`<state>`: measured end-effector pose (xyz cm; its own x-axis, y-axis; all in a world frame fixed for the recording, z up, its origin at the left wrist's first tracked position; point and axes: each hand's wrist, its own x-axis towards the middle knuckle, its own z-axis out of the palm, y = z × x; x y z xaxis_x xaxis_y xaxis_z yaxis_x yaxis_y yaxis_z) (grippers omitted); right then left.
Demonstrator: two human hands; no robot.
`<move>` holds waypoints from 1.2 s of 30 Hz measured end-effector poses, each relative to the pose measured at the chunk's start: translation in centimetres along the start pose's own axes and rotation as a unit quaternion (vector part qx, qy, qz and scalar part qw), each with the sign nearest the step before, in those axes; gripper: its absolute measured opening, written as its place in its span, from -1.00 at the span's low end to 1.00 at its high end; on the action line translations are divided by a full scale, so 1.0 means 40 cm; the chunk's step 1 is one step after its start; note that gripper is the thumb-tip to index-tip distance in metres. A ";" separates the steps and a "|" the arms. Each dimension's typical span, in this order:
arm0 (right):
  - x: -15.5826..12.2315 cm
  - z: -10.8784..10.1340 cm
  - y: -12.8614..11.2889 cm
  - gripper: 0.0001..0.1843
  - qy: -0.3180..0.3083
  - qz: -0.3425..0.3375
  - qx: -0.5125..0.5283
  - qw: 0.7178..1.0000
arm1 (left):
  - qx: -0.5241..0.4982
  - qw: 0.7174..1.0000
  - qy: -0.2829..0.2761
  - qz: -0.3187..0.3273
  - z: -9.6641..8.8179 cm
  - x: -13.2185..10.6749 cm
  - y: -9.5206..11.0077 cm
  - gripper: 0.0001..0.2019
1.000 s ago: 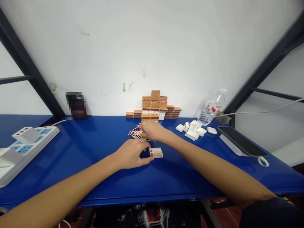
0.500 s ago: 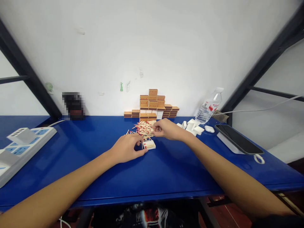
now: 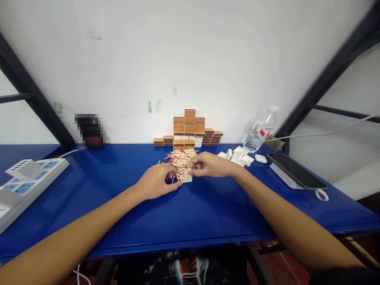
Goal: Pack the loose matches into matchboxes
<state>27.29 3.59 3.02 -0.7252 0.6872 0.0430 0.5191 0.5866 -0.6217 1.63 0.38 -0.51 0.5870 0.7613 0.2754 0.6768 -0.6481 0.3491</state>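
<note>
A small white matchbox tray (image 3: 184, 178) with red-tipped matches in it lies on the blue table (image 3: 190, 213). My left hand (image 3: 156, 182) rests on the table with thumb and fingers pinching the tray's left end. My right hand (image 3: 209, 165) hovers just right of the tray, fingertips pinched on a few matches over it. Behind the tray lies a loose pile of matches (image 3: 181, 157).
Stacked brown matchboxes (image 3: 190, 130) stand against the white wall. White empty trays (image 3: 237, 156), an earbud case (image 3: 261, 158), a water bottle (image 3: 259, 131) and a phone on a stand (image 3: 297, 171) sit to the right. A power strip (image 3: 26, 178) lies far left.
My right hand left the match pile and came back toward the tray with matches pinched. My left hand and the tray slid closer to the pile. The view shifted slightly.
</note>
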 end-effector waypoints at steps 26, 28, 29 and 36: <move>-0.022 -0.008 -0.010 -0.81 0.002 0.043 -0.088 0.995 | 0.015 1.000 -0.007 -0.012 0.002 0.002 0.002 -0.70; -0.022 -0.008 -0.012 -0.86 -0.008 0.049 -0.090 0.995 | 0.017 1.000 -0.007 -0.010 0.005 0.001 -0.001 -0.70; -0.021 -0.006 -0.013 -0.87 -0.014 0.047 -0.090 0.995 | 0.018 1.000 -0.005 -0.008 0.006 0.001 -0.003 -0.70; -0.015 -0.002 -0.012 -0.85 -0.016 0.034 -0.079 0.996 | 0.016 1.000 -0.001 -0.003 0.007 0.000 -0.003 -0.71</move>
<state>27.51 2.94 3.38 -0.6984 0.7153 -0.0220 0.6308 0.6008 -0.4910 1.68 0.47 -0.79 0.5832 0.7657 0.2712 0.6945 -0.6431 0.3225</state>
